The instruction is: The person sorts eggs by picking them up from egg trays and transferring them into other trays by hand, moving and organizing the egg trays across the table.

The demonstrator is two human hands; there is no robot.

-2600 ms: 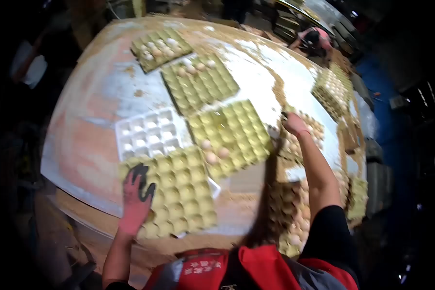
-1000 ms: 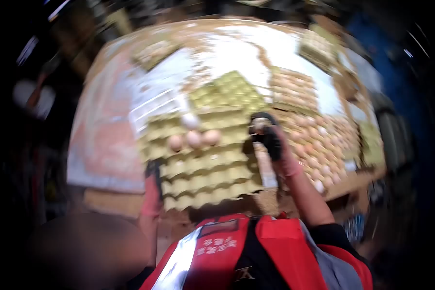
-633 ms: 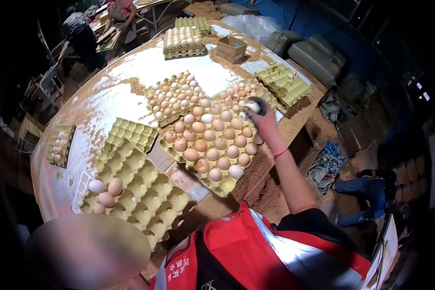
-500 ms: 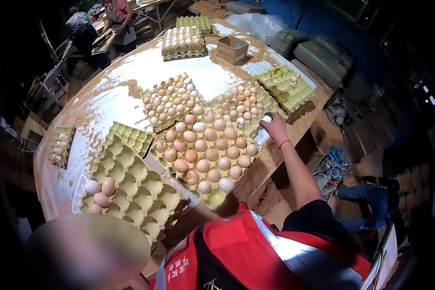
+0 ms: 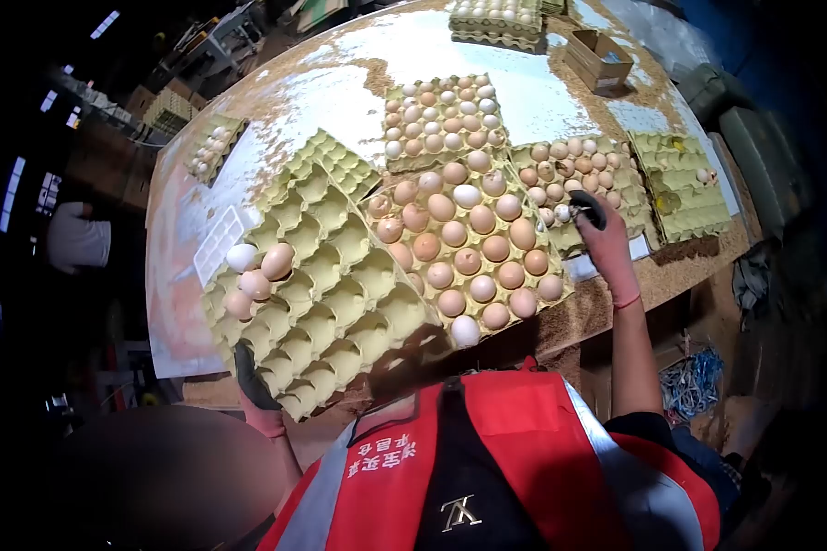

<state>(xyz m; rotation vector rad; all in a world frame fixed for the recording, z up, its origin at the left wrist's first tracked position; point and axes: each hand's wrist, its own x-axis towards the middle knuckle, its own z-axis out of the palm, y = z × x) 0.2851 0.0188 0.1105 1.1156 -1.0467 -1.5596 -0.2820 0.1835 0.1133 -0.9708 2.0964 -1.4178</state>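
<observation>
My left hand, in a pink and black glove, grips the near left edge of a yellow-green egg tray, which is tilted and raised over the table. Several eggs sit together at its left side. My right hand, gloved alike, is over the near edge of a partly filled tray, with its fingers curled at a pale egg; whether they hold it is unclear. Between the hands lies a tray packed with brown and white eggs.
Behind are another full tray, a stack of egg trays, an open cardboard box and a stained tray. A white plastic tray and a small tray of eggs lie left. Blue string lies below the right edge.
The view has turned, and my left hand has come into sight at the tray's edge. My right hand has moved back over the partly filled tray; the pale egg earlier at its fingers is no longer distinct.
</observation>
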